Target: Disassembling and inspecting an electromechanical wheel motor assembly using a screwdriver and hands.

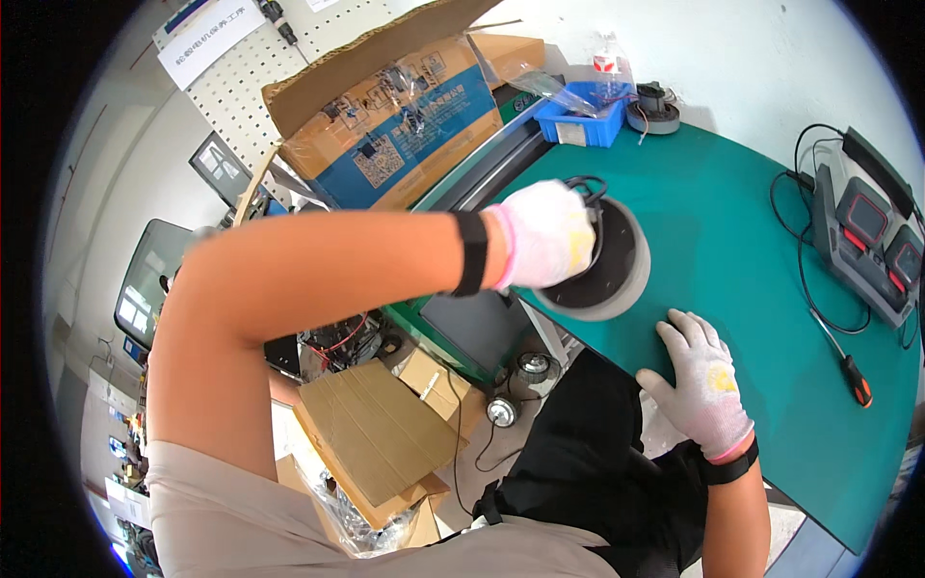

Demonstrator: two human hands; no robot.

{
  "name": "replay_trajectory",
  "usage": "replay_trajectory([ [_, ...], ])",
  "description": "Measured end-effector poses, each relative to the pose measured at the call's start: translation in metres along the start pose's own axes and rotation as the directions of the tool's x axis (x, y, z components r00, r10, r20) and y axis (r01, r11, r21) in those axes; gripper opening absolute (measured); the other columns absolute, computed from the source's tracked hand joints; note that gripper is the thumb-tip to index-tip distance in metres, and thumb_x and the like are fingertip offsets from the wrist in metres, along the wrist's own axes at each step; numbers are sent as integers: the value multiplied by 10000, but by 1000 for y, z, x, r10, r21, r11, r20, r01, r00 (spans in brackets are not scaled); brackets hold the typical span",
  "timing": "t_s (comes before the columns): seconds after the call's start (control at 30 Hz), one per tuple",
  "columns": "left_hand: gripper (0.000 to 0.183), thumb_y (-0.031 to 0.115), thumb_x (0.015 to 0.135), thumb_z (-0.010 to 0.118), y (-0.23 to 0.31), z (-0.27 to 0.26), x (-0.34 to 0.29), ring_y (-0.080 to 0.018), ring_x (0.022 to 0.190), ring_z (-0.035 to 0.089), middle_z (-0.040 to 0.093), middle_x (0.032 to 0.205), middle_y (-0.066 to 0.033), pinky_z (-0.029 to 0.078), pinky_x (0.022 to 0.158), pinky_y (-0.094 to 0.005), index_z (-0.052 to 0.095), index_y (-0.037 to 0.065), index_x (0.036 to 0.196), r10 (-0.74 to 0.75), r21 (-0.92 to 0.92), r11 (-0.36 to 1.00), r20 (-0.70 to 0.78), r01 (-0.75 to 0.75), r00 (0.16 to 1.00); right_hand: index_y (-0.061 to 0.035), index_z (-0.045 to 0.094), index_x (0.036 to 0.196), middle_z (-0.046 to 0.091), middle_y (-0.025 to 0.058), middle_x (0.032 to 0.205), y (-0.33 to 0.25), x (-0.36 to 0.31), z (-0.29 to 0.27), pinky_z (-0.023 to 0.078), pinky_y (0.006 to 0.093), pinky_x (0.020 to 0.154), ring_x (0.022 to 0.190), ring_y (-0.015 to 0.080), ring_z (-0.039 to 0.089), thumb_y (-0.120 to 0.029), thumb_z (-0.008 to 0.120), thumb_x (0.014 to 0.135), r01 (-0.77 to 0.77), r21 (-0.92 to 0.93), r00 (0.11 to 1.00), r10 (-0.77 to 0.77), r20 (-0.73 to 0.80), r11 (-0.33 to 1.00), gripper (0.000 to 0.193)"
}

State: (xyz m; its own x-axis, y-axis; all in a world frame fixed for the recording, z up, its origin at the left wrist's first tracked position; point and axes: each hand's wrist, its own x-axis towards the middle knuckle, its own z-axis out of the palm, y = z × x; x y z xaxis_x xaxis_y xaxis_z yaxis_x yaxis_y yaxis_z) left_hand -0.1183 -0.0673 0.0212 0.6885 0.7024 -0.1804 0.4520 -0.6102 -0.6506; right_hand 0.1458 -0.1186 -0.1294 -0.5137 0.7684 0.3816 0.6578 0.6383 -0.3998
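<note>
My left hand (547,233), in a white glove with a pink cuff, is closed at the hub side of a round wheel (631,265). This wheel has a grey rim and a black face, and a dark cable (590,185) loops out by my fingers. It is near the left edge of the green tabletop (742,222); whether it touches the top, I cannot tell. Also gloved, my right hand (698,385) rests with spread fingers on the table's near edge, holding nothing.
At the back stand a blue bin (612,130) with a bottle and plastic bag, and another round motor part (655,120). A charger with battery packs (862,226) and a screwdriver (854,381) lie right. Cardboard boxes (385,433) crowd the left floor.
</note>
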Motion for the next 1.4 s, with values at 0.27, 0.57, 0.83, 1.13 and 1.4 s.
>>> replay_trajectory([
  [0.27, 184, 268, 816, 649, 29, -1, -113, -312, 594, 671, 688, 660, -114, 511, 536, -469, 678, 92, 770, -18, -289, 954, 196, 76, 980, 7, 615, 1356, 555, 206, 1474, -1, 0, -5, 404, 524, 1154, 1387, 423, 498, -274, 810, 829, 4, 3, 999, -4, 47, 1000, 629],
  [0.57, 201, 246, 881, 623, 145, 92, -227, -336, 740, 746, 718, 709, -114, 561, 597, -491, 737, 90, 826, 162, -547, 803, 583, 237, 796, 27, 594, 1367, 541, 241, 1471, -7, 5, -9, 410, 548, 1154, 1388, 471, 481, -230, 791, 832, 28, -55, 996, -23, 84, 998, 625],
  [0.83, 247, 285, 911, 605, 250, 274, -282, -349, 700, 745, 746, 751, -105, 579, 618, -478, 770, 125, 821, 164, -547, 753, 695, 365, 700, 74, 591, 1343, 551, 281, 1436, -24, 17, -11, 410, 556, 1141, 1356, 507, 499, -352, 719, 908, 35, -160, 988, -10, 154, 987, 623],
  [1.13, 375, 364, 986, 525, 233, 430, -281, -313, 1055, 758, 793, 1128, -122, 591, 873, -455, 822, 153, 1078, -22, -268, 612, 935, 744, 355, 13, 414, 1498, 400, 283, 1534, -22, 22, -4, 388, 633, 1099, 1423, 515, 409, -522, 946, 439, 37, -415, 920, 132, 370, 909, 1301],
  [1.4, 547, 540, 940, 597, 233, 562, -332, -298, 1247, 682, 705, 1375, -114, 553, 1009, -459, 724, 166, 1319, -317, -36, 538, 917, 842, 242, 46, 403, 1502, 433, 350, 1461, -27, 25, -7, 398, 679, 1077, 1346, 574, 464, -439, 922, 544, 34, -432, 917, 145, 373, 901, 1192],
])
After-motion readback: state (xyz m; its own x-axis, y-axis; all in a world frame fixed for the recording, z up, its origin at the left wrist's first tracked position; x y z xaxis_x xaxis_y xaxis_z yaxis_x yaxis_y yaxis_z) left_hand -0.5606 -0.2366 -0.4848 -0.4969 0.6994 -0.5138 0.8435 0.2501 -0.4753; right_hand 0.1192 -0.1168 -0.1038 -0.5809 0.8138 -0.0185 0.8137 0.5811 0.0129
